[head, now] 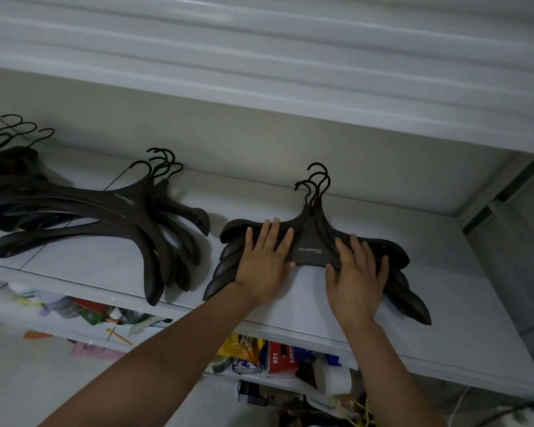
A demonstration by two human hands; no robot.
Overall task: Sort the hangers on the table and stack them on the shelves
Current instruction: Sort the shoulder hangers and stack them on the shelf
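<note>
A: Where's the fanned stack of dark plastic hangers [312, 245]?
B: On the white shelf [305, 300], hooks toward the wall.
A: Gripped?
B: No. The left hand [264, 263] and right hand [356, 280] lie flat, fingers spread, pressing on its two arms

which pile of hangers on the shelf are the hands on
The right pile: both hands, left and right, lie flat on it. The middle pile and the far-left pile lie untouched.
</note>
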